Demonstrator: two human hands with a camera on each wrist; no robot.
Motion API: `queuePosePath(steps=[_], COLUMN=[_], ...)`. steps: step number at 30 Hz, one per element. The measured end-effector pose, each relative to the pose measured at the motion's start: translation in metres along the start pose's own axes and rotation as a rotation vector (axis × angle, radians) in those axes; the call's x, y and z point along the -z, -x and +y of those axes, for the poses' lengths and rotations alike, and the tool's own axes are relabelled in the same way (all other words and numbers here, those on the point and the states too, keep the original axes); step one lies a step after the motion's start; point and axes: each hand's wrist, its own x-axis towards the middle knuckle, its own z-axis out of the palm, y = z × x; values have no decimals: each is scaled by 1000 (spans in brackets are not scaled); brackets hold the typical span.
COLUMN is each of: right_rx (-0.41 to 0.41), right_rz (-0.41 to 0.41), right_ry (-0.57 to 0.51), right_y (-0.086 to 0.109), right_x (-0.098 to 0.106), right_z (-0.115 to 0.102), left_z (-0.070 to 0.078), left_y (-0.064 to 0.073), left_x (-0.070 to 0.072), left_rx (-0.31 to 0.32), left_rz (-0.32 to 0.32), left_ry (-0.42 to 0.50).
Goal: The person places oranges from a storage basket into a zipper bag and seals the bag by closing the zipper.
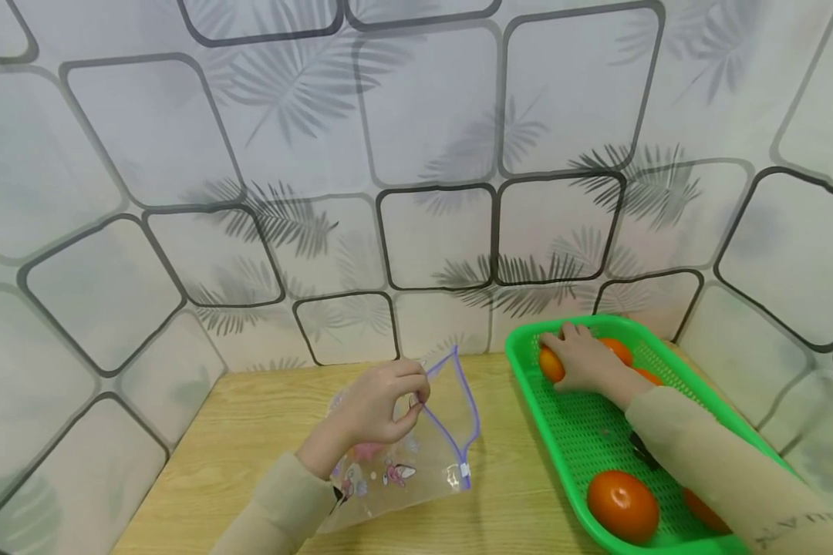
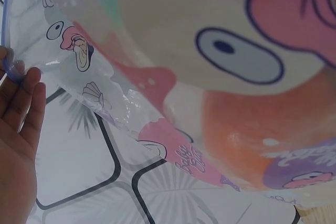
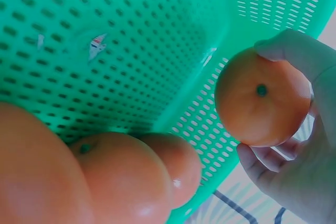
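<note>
My left hand (image 1: 382, 401) pinches the rim of a clear zip bag (image 1: 426, 482) printed with cartoon figures. The bag's mouth, edged in purple with a white slider (image 1: 464, 469), gapes toward the right. In the left wrist view, a rounded orange shape (image 2: 236, 124) shows through the plastic; whether it is fruit inside or print, I cannot tell. At the far end of a green basket (image 1: 551, 443), my right hand (image 1: 583, 361) grips an orange (image 3: 262, 103), thumb on one side and fingers on the other. The orange's green stem button faces the right wrist camera.
More oranges lie in the basket: one (image 1: 622, 506) at the near end, another (image 1: 616, 351) beyond my right hand, and one partly under my sleeve (image 1: 704, 510). A patterned wall covering (image 1: 437, 239) rises behind the wooden table (image 1: 201, 462) and along both sides.
</note>
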Motion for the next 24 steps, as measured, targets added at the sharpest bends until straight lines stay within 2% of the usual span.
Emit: queuePosePath(steps=[13, 24], right_rx=[100, 152], right_rz=[16, 25], right_ry=[83, 104], right_y=[4, 8], right_x=[16, 32], right_z=[-16, -34], left_z=[1, 3], left_y=[0, 0], left_x=[-1, 1], left_rx=[7, -12], left_rz=[-3, 17], left_ry=[-1, -24])
